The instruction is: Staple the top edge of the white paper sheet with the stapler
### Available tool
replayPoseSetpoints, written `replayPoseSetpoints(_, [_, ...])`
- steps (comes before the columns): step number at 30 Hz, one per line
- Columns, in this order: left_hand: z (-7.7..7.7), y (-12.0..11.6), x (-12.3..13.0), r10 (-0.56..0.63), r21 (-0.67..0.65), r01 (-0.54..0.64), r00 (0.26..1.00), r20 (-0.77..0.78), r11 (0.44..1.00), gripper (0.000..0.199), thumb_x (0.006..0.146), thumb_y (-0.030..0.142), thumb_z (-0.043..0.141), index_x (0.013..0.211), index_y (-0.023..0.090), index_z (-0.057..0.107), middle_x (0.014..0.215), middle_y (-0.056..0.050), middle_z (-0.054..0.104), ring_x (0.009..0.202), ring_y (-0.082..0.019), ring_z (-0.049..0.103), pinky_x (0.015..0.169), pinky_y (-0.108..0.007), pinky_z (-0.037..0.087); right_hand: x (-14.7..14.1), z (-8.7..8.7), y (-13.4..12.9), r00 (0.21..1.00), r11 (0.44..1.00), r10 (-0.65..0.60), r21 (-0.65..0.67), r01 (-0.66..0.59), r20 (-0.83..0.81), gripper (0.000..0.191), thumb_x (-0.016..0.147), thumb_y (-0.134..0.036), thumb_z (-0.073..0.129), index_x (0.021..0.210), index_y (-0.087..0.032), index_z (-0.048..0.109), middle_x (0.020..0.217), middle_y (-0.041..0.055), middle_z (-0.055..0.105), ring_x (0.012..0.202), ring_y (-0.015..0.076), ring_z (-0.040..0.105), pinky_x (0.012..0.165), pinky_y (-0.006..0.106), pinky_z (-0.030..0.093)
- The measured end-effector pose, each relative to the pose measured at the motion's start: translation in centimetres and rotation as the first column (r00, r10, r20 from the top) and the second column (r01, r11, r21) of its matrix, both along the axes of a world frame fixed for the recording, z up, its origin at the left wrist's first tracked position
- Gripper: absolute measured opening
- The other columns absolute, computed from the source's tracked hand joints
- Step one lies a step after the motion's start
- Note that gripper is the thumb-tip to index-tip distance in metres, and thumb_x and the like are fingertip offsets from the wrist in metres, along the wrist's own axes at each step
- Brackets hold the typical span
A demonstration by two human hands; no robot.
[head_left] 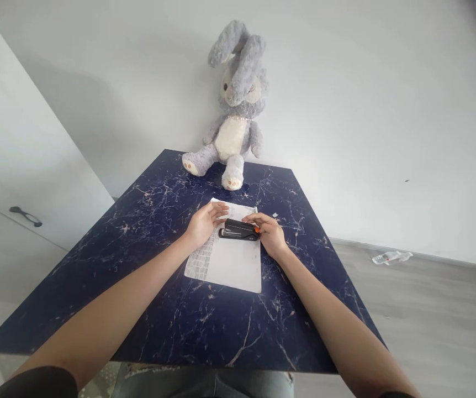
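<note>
A black stapler with an orange part at its right end lies lengthwise across a sheet of paper. My right hand has its fingers around the stapler's right end. My left hand rests over the paper's left edge, fingers stretched toward the stapler's left end; whether they touch it is hard to tell. The paper is mostly blank, with dense writing or print down its left side. Part of its upper left is hidden by my left hand.
The dark blue marbled table stands against a white wall. A grey plush rabbit sits at its far edge. A small white scrap lies right of the paper. A white cabinet is at left; a clear plastic package lies on the floor.
</note>
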State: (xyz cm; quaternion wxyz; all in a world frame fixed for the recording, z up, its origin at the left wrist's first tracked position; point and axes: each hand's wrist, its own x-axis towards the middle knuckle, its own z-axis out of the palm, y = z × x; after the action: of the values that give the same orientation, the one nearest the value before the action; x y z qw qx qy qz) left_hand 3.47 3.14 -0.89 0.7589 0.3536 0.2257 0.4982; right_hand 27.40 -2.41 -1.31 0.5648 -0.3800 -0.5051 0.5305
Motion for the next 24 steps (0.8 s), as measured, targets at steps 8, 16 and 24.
replayPoseSetpoints(8, [-0.2,0.04,0.06,-0.008,0.019,0.009,1.0,-0.012,1.0,0.033,0.097,0.046,0.065,0.104,0.016,0.079,0.118,-0.013,0.076,0.114,-0.027,0.069,0.096,-0.036,0.053,-0.14,0.19,0.02,0.997,0.999,0.002,0.046,-0.006,0.076,0.049,0.061,-0.015,0.049,0.097,-0.024,0.082,0.107,0.0043,0.079,0.107,0.0269,0.068,0.1,0.04,0.051])
replayPoseSetpoints(16, [-0.09,0.21,0.25,0.257,0.04,-0.258,0.966,0.014,0.965,0.019,0.094,0.034,0.068,0.093,0.017,0.077,0.106,-0.01,0.077,0.113,-0.025,0.07,0.105,-0.038,0.05,-0.02,-0.03,0.07,0.99,0.995,0.005,0.099,-0.019,0.142,0.045,0.064,-0.016,0.05,0.093,-0.026,0.082,0.114,0.0035,0.078,0.117,0.0285,0.067,0.108,0.043,0.047])
replayPoseSetpoints(24, [0.06,0.08,0.12,0.234,0.044,-0.234,0.972,-0.007,0.971,0.02,0.093,0.035,0.068,0.092,0.017,0.077,0.109,-0.01,0.077,0.113,-0.026,0.069,0.103,-0.038,0.051,-0.04,0.16,-0.2,0.992,0.994,0.019,0.105,-0.033,0.128,0.039,0.065,-0.015,0.052,0.085,-0.026,0.083,0.117,0.0043,0.077,0.118,0.0291,0.065,0.099,0.042,0.048])
